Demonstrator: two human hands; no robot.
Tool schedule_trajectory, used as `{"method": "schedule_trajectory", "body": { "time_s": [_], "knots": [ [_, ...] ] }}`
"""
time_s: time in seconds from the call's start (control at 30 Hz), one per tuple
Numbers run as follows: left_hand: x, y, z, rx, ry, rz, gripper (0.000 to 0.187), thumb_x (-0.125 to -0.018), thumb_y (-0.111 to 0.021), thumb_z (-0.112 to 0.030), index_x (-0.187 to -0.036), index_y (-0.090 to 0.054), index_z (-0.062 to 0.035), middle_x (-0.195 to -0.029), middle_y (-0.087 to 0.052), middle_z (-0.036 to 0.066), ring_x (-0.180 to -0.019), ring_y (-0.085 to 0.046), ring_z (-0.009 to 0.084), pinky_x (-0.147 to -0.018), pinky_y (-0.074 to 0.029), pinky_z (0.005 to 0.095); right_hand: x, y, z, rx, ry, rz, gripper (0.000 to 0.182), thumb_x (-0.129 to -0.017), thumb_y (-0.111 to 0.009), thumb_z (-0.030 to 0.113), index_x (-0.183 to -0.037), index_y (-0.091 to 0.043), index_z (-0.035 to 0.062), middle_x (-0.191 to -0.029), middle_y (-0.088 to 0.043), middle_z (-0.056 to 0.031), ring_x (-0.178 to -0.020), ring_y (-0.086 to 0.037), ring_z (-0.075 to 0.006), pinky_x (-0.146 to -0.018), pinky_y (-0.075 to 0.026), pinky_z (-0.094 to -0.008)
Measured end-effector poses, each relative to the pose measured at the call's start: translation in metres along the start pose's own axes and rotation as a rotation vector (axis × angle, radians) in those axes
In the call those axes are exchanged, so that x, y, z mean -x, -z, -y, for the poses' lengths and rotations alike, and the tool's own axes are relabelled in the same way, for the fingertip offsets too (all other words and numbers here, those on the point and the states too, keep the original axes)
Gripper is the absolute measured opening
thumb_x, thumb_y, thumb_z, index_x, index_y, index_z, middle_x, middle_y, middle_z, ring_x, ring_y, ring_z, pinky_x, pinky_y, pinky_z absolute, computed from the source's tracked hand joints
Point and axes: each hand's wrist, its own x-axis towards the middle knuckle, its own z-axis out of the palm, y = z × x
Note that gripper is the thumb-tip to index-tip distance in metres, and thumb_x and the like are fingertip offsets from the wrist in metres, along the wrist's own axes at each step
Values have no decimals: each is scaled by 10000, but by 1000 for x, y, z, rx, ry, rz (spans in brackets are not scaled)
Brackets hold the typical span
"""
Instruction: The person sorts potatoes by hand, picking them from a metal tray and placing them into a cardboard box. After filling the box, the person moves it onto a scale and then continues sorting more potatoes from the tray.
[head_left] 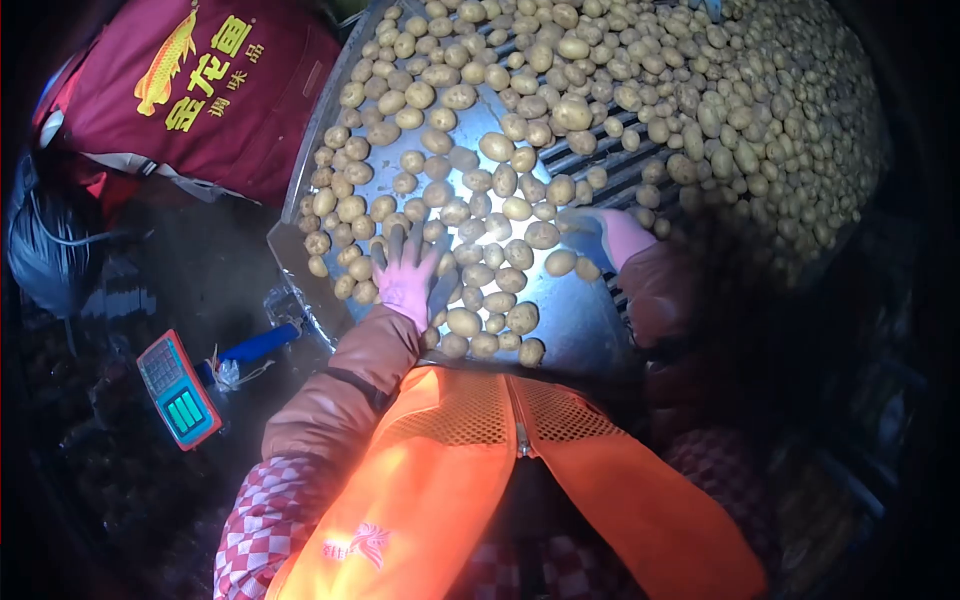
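My left hand (pixel 408 272), in a pink glove with grey fingers, lies palm down with spread fingers among loose potatoes (pixel 478 275) on a shiny metal tray (pixel 580 320). Potatoes touch it on both sides, and nothing is gripped in it. To the right, my right hand (pixel 612 234) wears a matching glove. Its fingers stretch leftward over the tray beside a few potatoes, partly blurred by glare, and I see nothing held. Two potatoes (pixel 573 264) lie just below those fingers.
A large potato heap (pixel 740 110) covers the dark slatted grate (pixel 600 140) behind and right. At left are a maroon bag (pixel 240 110) with yellow lettering, a black plastic bag (pixel 55 250) and a digital scale display (pixel 180 390) on a blue post (pixel 260 345).
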Motion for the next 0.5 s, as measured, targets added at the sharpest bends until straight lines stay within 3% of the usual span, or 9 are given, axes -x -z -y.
{"method": "schedule_trajectory", "body": {
  "time_s": [0.03, 0.13, 0.2, 0.27, 0.33, 0.4, 0.43, 0.5],
  "knots": [
    [-3, -1, 0, 7, -3, -8, 603, -852, -621, -434, -1415, -487, -265, -1486, -383, 116, -1398, -305, 385, -1110, -177, 646, -7, 0, 5, -251, 47, -66, 285, -969, -529, 123, -1198, -635, -9, -1067, -683, -71, -984, -642, -163, -880, -510, -297],
    [-4, -5, 2, 9, -13, -30, 591, -848, -624, -430, -1400, -499, -262, -1486, -379, 123, -1399, -305, 376, -1105, -176, 649, -22, 7, 40, 410, 628, -385, 282, -942, -572, 134, -1198, -650, 45, -1114, -687, -95, -1040, -645, -221, -930, -503, -332],
    [-5, -7, 2, 3, -8, -28, 589, -848, -625, -432, -1398, -500, -262, -1484, -380, 124, -1399, -305, 372, -1107, -174, 647, -42, 3, 72, 898, 1001, -658, 291, -906, -587, 128, -1186, -665, 123, -1201, -655, -114, -1112, -609, -309, -960, -496, -378],
    [-5, -5, 2, 25, -2, -21, 580, -856, -619, -428, -1400, -499, -263, -1484, -380, 122, -1400, -306, 370, -1109, -166, 646, -73, -9, 82, 1056, 1147, -830, 286, -862, -615, 155, -1141, -674, 153, -1156, -643, -110, -1102, -589, -326, -944, -481, -390],
    [-4, -5, 3, 35, -2, -15, 575, -861, -615, -426, -1401, -499, -263, -1485, -379, 121, -1400, -306, 370, -1109, -166, 648, -81, -15, 81, 1211, 1043, -838, 291, -841, -627, 170, -1129, -670, 175, -1152, -623, -107, -1092, -581, -332, -932, -476, -402],
    [-5, -6, 5, 22, -2, -12, 575, -865, -609, -429, -1404, -497, -262, -1488, -375, 121, -1402, -302, 372, -1106, -172, 654, -57, -20, 86, 1346, 691, -676, 305, -845, -623, 175, -1148, -654, 189, -1189, -596, -107, -1081, -585, -326, -925, -482, -414],
    [-5, -5, 5, 23, -1, -13, 577, -865, -609, -432, -1404, -496, -262, -1490, -373, 121, -1403, -299, 373, -1106, -173, 655, -54, -21, 65, 1221, 842, -677, 233, -853, -611, 177, -1077, -676, 172, -1113, -607, -121, -1048, -591, -346, -908, -489, -431],
    [-6, -2, 2, 42, 7, -3, 577, -864, -608, -438, -1402, -498, -259, -1497, -366, 120, -1406, -291, 375, -1107, -167, 658, -21, -30, 47, 1190, 720, -527, 321, -870, -566, 106, -1172, -658, 168, -1264, -578, -133, -1140, -564, -357, -977, -469, -419]
  ]
}}
